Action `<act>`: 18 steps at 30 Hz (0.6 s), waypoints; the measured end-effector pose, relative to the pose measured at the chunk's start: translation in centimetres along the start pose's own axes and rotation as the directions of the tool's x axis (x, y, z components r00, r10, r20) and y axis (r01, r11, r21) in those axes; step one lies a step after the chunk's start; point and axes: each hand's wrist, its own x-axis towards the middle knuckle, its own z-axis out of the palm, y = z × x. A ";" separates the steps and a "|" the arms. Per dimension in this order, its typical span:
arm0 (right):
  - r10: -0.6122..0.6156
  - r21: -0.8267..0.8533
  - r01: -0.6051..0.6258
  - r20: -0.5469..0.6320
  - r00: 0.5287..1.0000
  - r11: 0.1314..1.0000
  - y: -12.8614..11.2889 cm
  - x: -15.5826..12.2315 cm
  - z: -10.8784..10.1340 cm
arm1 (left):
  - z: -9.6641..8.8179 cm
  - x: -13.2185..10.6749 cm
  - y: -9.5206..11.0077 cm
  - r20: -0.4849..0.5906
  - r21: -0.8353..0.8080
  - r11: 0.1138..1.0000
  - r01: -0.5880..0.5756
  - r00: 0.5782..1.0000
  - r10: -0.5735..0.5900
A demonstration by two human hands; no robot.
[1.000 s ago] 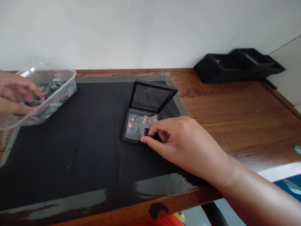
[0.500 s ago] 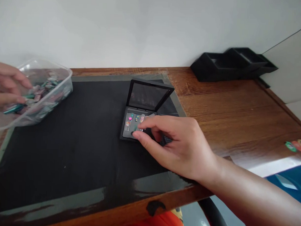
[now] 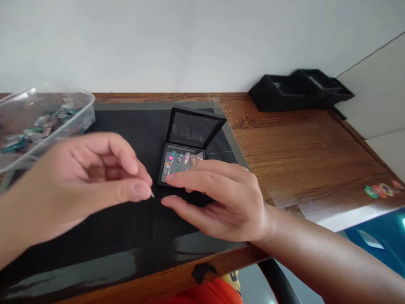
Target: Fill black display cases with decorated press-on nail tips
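Observation:
My left hand (image 3: 98,175) is closed in a pinch, with the tip of a small pale piece (image 3: 152,195) poking out between thumb and forefinger. Most of that piece is hidden, so its kind is unclear. Just right of it, my right hand (image 3: 221,194) has thumb and forefinger apart with nothing visible between them. Behind its fingers a black hinged case (image 3: 161,166) stands with its windowed lid (image 3: 194,127) raised. Several decorated press-on nails (image 3: 186,158) lie inside on a grey base. My right fingers cover the case's right and front parts.
At the left, a clear plastic tub (image 3: 91,104) holds many small teal, pink and clear pieces (image 3: 40,128). Black bins (image 3: 291,93) stand against the wall. Coloured rings (image 3: 383,190) lie near the right table edge. A black mat (image 3: 124,122) lies under the case.
My left hand has come out of the tub toward the case, pinching the small pale piece. My right thumb has drawn back from the case, and the thumb and forefinger have spread apart.

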 end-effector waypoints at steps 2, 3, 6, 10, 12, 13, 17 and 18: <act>-0.016 0.034 0.017 -0.011 1.000 0.999 -0.1 0.0 -0.1 | 2.4 -0.1 -0.8 0.119 -0.123 0.991 0.057 0.992 -0.042; -0.023 0.051 0.023 -0.008 1.000 0.998 -0.1 -0.1 -0.1 | 3.1 0.0 -1.1 0.152 -0.175 0.980 0.091 0.986 -0.065; -0.043 0.070 0.042 0.011 0.999 0.997 0.1 -0.3 0.0 | 3.5 0.1 -1.3 0.188 -0.289 0.945 0.151 0.977 -0.099; -0.069 0.078 0.069 0.005 0.998 0.995 0.6 -0.5 0.2 | 3.1 0.0 -1.5 0.236 -0.350 0.918 0.188 0.966 -0.108; -0.092 0.118 0.091 0.004 0.996 0.989 0.7 -0.5 0.3 | 3.2 -0.1 -1.8 0.251 -0.361 0.912 0.195 0.962 -0.107; -0.103 0.134 0.101 0.008 0.995 0.986 0.7 -0.5 0.4 | 3.4 -0.1 -1.9 0.257 -0.363 0.910 0.201 0.960 -0.109; -0.065 0.151 0.066 -0.009 0.998 0.986 0.5 -0.4 0.4 | 3.8 0.0 -1.9 0.249 -0.332 0.922 0.199 0.961 -0.118; -0.037 0.149 0.038 -0.010 0.999 0.988 0.3 -0.4 0.4 | 3.8 0.0 -1.8 0.229 -0.312 0.933 0.180 0.967 -0.110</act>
